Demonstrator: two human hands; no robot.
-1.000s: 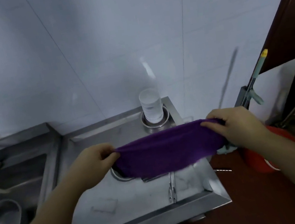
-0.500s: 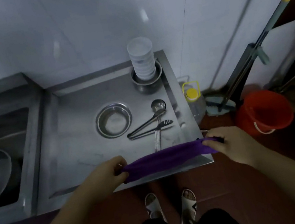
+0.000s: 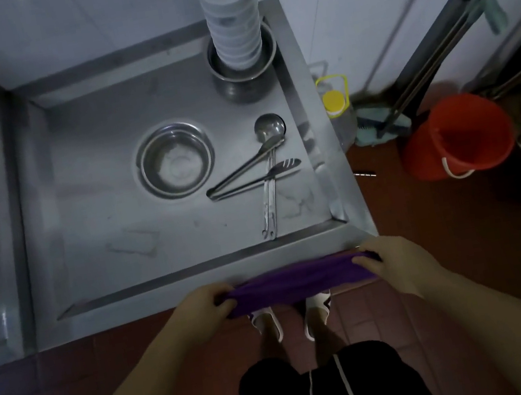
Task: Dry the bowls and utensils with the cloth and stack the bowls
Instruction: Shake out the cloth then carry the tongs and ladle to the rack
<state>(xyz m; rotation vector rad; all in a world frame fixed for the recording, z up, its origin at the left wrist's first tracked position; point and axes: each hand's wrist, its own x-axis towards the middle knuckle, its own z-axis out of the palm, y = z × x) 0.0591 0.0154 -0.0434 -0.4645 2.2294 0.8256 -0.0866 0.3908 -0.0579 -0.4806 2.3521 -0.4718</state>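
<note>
At the near edge of the steel desk (image 3: 196, 278), the left hand (image 3: 207, 306) and right hand (image 3: 390, 263) each pinch an end of the purple cloth (image 3: 298, 283), fingers curled round it so it hangs stretched between them, just in front of the rim and above the person's shoes. Nothing on the desk is being touched.

One steel bowl (image 3: 176, 160) sits upright near the middle. To its right lie the tongs (image 3: 248, 173) crossed over the ladle (image 3: 269, 168), whose cup points toward the back. At the back right corner a stack of white bowls (image 3: 232, 17) stands inside a steel pot (image 3: 245, 67).

The step in hand looks like readying the cloth, with drying not yet begun. To do it well, one hand should probably gather the cloth into the palm, freeing the other to lift the bowl. Wiping inside first, then the outside and base, would leave no wet patch to trap when stacked. The tongs should be lifted off the ladle rather than dragged, since they overlap. The tall white stack looks tippy, so reaches near it call for care.
</note>
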